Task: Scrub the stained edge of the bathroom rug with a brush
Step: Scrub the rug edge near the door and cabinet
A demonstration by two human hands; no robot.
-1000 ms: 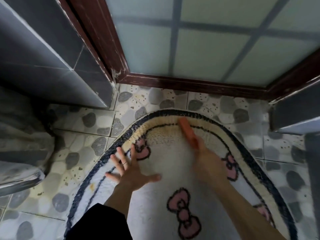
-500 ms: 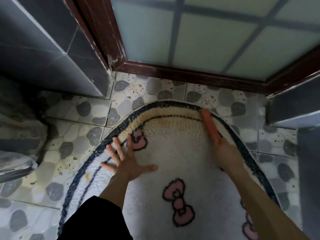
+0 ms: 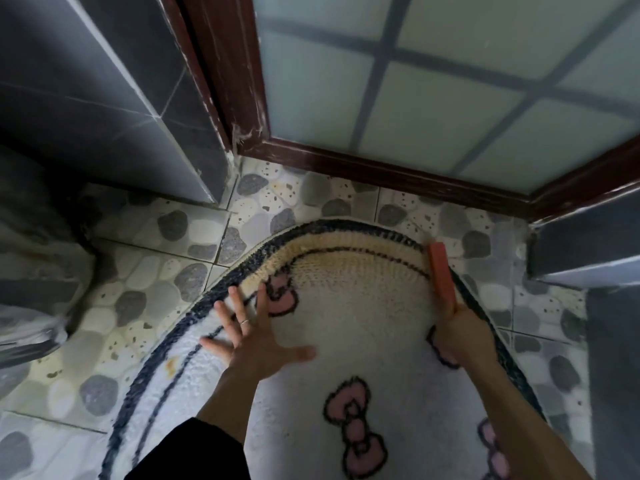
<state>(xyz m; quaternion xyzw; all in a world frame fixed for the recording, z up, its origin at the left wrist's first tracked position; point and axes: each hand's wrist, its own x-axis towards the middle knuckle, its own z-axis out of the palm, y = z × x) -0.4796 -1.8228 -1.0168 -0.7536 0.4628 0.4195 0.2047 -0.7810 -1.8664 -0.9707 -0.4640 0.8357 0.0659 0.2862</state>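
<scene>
— Head view showed what of the brush [image 3: 441, 275]?
— Its orange back lay on the yellowed far-right edge of the rug [image 3: 363, 334]; bristles were hidden. Right hand [image 3: 464, 337] gripped the handle, fingers out of sight. Left hand [image 3: 256, 337] pressed the rug, fingers spread.

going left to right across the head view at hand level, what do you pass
pebble-pattern floor tiles → dark border of the rug → left hand spread flat on the rug → right hand gripping the orange brush at the rug's right edge → more floor tiles
</scene>
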